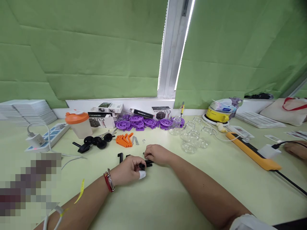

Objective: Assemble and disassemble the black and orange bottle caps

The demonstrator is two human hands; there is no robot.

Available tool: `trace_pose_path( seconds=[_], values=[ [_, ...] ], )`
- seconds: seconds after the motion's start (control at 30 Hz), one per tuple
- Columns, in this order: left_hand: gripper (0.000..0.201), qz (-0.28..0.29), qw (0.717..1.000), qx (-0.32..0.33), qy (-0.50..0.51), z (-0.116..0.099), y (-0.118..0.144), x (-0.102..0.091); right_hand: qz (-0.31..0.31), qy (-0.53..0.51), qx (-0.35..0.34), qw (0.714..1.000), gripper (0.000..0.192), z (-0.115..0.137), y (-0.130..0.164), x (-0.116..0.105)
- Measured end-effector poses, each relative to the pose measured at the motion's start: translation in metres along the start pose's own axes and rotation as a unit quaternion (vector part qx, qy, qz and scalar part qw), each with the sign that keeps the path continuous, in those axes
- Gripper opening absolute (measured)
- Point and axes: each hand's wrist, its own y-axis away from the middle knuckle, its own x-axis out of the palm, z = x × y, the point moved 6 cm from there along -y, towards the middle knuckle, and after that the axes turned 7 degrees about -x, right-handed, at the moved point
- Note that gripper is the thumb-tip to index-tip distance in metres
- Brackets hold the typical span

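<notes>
My left hand (130,171), with a white wrap on one finger and bracelets at the wrist, is closed on a small black plastic part (142,166) whose full shape is hidden. My right hand (157,154) is bent down to the table just right of it, fingers together at black plastic pieces (149,163); whether it grips one cannot be seen. Left of my hands lies a black angled piece (120,157). Beyond them are orange angled pieces (124,140), metal screws (135,140) and some tiny metal bits (144,141).
Purple wheel-shaped parts (150,123) and cup holder boxes (161,113) line the back. Black round parts (96,141) and an orange-lidded cup (78,123) are left. Clear cups (191,138), an orange power strip (251,151) and another person's hand (296,150) are right.
</notes>
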Motion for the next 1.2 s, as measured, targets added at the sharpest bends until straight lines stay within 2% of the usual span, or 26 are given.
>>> trace_pose_path(
  seconds=[0.23,0.5,0.63,0.77,0.93,1.2],
  values=[
    [0.019,0.020,0.999,0.021,-0.027,-0.005,0.003,0.002,0.008,0.011,0.000,1.000,0.016,-0.001,-0.001,0.000],
    [0.017,0.018,0.998,0.033,-0.050,-0.007,0.003,0.000,0.008,0.023,0.008,1.000,0.015,0.003,0.001,-0.002],
    [0.017,0.006,0.997,0.035,-0.064,-0.009,0.003,-0.002,-0.054,-0.033,0.002,0.998,0.012,0.008,0.005,-0.015],
    [0.018,0.001,0.997,0.037,-0.070,-0.010,0.004,-0.003,-0.104,-0.134,-0.051,0.984,0.009,0.026,0.012,-0.029],
    [0.022,-0.011,0.997,0.034,-0.064,-0.003,0.001,-0.003,-0.063,-0.167,-0.101,0.979,0.011,0.047,0.015,-0.027],
    [0.021,-0.010,0.997,0.034,-0.072,0.000,0.000,-0.003,-0.062,-0.205,-0.095,0.972,0.012,0.045,0.014,-0.025]
  ],
)
